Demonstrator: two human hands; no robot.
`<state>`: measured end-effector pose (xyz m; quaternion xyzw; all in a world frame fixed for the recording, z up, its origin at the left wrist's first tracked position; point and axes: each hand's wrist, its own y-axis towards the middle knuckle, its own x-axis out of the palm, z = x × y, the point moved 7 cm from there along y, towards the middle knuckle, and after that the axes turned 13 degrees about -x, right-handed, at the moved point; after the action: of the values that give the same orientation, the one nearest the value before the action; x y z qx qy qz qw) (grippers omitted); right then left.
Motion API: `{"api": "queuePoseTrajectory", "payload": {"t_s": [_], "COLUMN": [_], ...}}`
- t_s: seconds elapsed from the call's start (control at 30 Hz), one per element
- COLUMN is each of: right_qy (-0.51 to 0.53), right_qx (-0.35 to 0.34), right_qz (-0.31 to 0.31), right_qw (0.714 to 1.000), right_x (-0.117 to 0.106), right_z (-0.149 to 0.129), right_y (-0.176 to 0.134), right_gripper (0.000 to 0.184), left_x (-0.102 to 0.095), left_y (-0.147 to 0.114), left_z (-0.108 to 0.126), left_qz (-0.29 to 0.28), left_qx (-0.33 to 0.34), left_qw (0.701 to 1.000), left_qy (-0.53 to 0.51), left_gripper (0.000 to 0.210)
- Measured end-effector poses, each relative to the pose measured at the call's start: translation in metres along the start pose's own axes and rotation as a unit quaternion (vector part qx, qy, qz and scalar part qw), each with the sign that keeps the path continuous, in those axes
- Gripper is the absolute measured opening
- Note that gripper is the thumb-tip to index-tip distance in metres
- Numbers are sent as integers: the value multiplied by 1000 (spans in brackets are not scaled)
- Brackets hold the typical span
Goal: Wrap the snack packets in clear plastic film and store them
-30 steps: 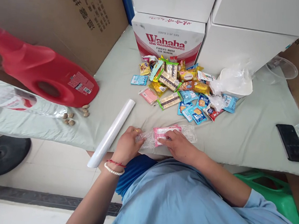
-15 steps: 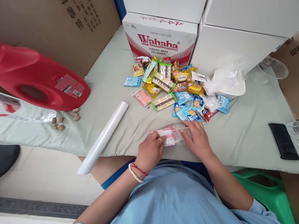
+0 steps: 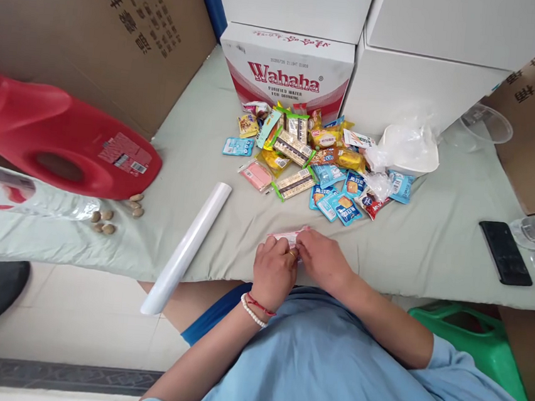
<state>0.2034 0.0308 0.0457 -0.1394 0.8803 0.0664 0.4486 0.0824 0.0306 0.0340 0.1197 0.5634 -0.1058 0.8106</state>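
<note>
A pink-and-white packet (image 3: 287, 235) lies at the front of the cloth-covered table, mostly hidden under my fingers. My left hand (image 3: 274, 270) is closed over its near left part, fingers curled and pressed down. From the right, my right hand (image 3: 321, 259) pinches the packet's right end, close against my left fingers. Beyond both hands is a pile of wrapped snacks, with a blue snack packet (image 3: 346, 208) at its near edge and a sesame-coloured bar (image 3: 293, 184) further left. To the left lies a white plastic roll (image 3: 187, 249), overhanging the table edge.
A red jug (image 3: 65, 137), a clear bottle (image 3: 36, 191) and several brown nuts (image 3: 108, 229) lie left. White boxes (image 3: 430, 84) and a Wahaba-style water carton (image 3: 287, 70) stand behind. A white bowl (image 3: 432, 159) holds plastic. A black phone (image 3: 505, 253) lies right; a green stool (image 3: 480, 347) stands below.
My right hand has moved left and inward, from spread fingers over the clear wrapper to a pinch beside my left hand. The packet's clear right part is now covered.
</note>
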Motion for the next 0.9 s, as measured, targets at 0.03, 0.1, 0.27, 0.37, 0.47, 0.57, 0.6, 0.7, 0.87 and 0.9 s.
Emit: {"api": "queuePoseTrajectory", "payload": {"t_s": [0.03,0.1,0.27,0.37,0.47,0.57,0.6,0.7,0.87,0.9], "right_qy": [-15,-28,-14,36,86,154,193,389,620,629], "right_qx": [0,-1,-44,-67,-65,-48,-35,26,107,118], "right_qz": [-16,-35,-15,24,67,108,118,147,202,211], "right_qw": [1000,999,999,997,992,981,973,909,751,738], "right_x": [6,17,25,24,21,15,14,16,24,25], "right_z": [-6,-11,-5,-1,2,4,5,12,29,34], "right_y": [6,14,14,9,2,-10,-15,-31,-53,-57], "right_gripper": [19,20,19,19,20,19,20,33,49,48], "left_x": [1,2,-1,4,2,-8,-12,-29,-27,-22], "left_y": [1,3,2,2,1,-4,-6,-16,-31,-32], "left_z": [-5,-19,-65,-66,-57,-43,-36,-8,50,57], "left_qz": [-5,-10,64,45,52,76,90,165,193,172], "left_qx": [-5,-31,-203,-216,-186,-151,-133,-44,185,209], "left_qw": [1000,994,956,967,973,968,967,964,945,942], "left_qy": [-20,-106,-202,-126,-130,-183,-196,-204,-191,-199], "left_gripper": [22,18,38,39,27,21,20,21,46,50]}}
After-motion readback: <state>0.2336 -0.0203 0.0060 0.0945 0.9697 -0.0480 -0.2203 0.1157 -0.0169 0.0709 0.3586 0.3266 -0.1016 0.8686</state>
